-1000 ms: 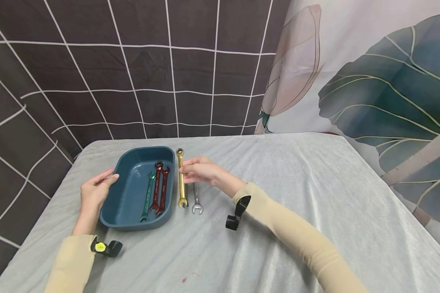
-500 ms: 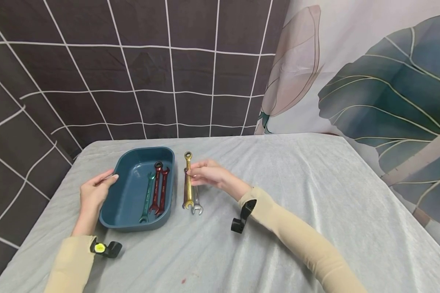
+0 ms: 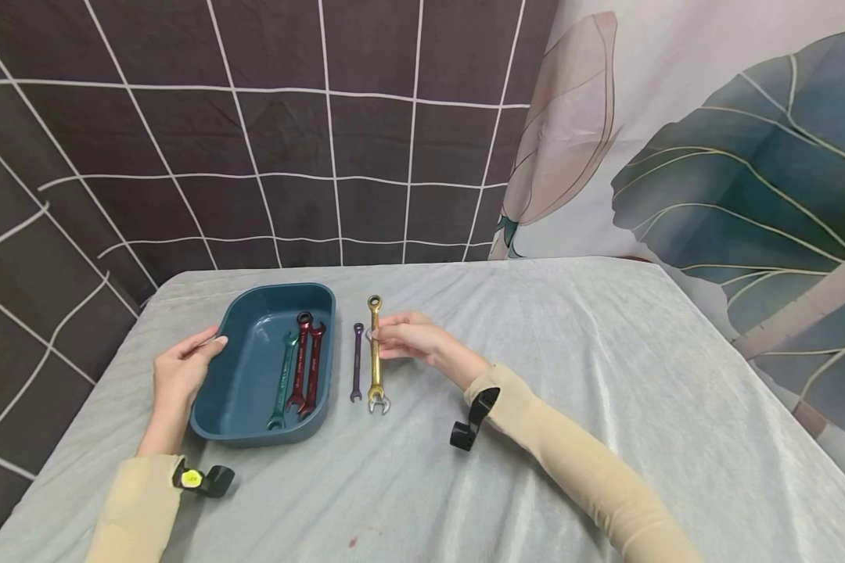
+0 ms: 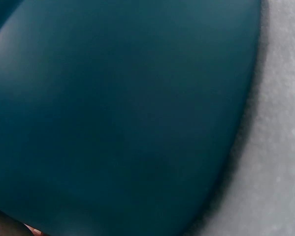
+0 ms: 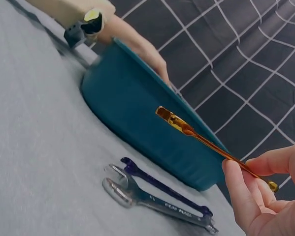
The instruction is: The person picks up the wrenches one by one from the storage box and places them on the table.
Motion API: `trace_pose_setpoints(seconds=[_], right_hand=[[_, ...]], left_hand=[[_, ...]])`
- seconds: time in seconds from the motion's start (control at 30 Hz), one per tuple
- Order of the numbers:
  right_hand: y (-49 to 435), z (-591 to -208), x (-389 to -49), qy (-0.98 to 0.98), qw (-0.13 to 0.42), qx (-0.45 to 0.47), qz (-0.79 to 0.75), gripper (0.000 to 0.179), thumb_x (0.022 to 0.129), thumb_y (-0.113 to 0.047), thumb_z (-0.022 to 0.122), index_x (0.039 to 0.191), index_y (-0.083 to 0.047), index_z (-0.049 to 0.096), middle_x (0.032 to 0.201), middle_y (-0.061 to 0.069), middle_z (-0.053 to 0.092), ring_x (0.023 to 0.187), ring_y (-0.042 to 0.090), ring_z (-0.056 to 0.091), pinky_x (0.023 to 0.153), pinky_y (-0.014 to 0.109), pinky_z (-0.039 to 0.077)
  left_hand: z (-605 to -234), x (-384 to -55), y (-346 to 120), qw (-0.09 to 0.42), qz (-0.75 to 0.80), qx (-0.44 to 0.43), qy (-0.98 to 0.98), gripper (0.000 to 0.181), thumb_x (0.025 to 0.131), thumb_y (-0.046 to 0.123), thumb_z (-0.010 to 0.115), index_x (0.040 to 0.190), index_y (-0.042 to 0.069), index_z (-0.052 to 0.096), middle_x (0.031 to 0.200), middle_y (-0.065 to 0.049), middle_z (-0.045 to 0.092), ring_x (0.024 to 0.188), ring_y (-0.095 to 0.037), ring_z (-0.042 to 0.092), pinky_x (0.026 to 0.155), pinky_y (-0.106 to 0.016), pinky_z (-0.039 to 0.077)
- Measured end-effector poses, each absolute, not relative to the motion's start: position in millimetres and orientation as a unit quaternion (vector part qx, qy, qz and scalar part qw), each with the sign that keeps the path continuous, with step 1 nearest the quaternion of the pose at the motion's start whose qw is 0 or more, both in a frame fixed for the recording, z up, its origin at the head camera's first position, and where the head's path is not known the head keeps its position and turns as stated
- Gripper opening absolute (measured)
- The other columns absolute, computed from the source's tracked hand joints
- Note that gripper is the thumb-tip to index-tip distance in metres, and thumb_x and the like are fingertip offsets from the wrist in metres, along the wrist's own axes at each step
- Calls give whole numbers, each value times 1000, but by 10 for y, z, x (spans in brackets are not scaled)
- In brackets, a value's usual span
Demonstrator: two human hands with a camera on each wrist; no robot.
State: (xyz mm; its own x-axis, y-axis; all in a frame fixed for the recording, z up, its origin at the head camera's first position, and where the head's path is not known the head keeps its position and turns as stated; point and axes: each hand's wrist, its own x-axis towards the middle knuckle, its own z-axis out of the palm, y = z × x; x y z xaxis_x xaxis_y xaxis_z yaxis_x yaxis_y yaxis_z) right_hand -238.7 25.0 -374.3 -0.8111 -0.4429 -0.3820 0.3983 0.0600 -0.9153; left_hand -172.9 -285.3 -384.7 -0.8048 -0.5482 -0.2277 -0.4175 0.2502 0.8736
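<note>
My right hand point(image 3: 415, 341) pinches a gold wrench point(image 3: 375, 352) between thumb and fingers. In the right wrist view that gold wrench point(image 5: 206, 141) is raised above the cloth. Below it lie a silver wrench point(image 5: 159, 204) and a small purple wrench point(image 5: 164, 186), side by side. From the head view the gold one covers most of the silver wrench point(image 3: 379, 406), with the purple wrench point(image 3: 357, 363) to its left. My left hand point(image 3: 181, 371) grips the left rim of a blue tub point(image 3: 242, 379). Inside the tub are a green wrench point(image 3: 284, 379) and two red wrenches point(image 3: 300, 363).
A grey cloth point(image 3: 507, 485) covers the table. Behind it hangs a dark curtain point(image 3: 275, 141) with white grid lines, and a leaf-patterned curtain point(image 3: 711, 156) hangs at the right. The tub's wall point(image 4: 127, 118) fills most of the left wrist view.
My right hand has carried the gold wrench to the right, away from the tub and over the silver wrench. The purple wrench has come into full view. My left hand stays at the rim.
</note>
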Motion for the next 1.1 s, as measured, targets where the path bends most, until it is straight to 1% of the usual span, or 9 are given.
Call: trace_pose_setpoints(seconds=[0.2,0.33,0.57,0.77,1.1], right_hand=[[305,-3780,-2419,655,309,-15,-690,40,89,7,53,128,15,47,79,2,65,64,8,63,65,18,56],[328,-3790,-2431,654,314,-19,-688,43,90,6,52,130,17,45,76,0,65,63,8,63,63,17,55],[366,-3830,-2459,659,309,-6,-686,39,90,5,53,127,14,48,74,0,64,60,8,61,61,16,55],[406,-3884,-2491,664,307,5,-682,39,91,5,53,128,15,46,72,1,61,61,8,61,63,17,55],[452,-3937,-2537,680,305,15,-667,38,91,5,55,127,14,47,73,3,60,61,9,61,63,17,56]], left_hand=[[-3842,-1731,-2845,60,-528,304,-790,54,92,37,61,139,13,52,145,-8,47,135,-22,45,110,-38,39],[-3840,-1732,-2850,64,-527,304,-791,53,92,36,62,138,13,53,145,-8,47,135,-21,46,109,-37,40],[-3828,-1718,-2851,61,-530,304,-790,53,91,37,62,138,13,52,145,-7,47,135,-20,46,109,-37,39],[-3828,-1717,-2851,59,-532,305,-788,54,92,37,62,139,13,52,145,-8,46,135,-20,45,109,-37,39],[-3833,-1720,-2850,61,-531,303,-789,53,92,36,62,139,13,52,145,-8,47,135,-19,45,109,-37,39]])
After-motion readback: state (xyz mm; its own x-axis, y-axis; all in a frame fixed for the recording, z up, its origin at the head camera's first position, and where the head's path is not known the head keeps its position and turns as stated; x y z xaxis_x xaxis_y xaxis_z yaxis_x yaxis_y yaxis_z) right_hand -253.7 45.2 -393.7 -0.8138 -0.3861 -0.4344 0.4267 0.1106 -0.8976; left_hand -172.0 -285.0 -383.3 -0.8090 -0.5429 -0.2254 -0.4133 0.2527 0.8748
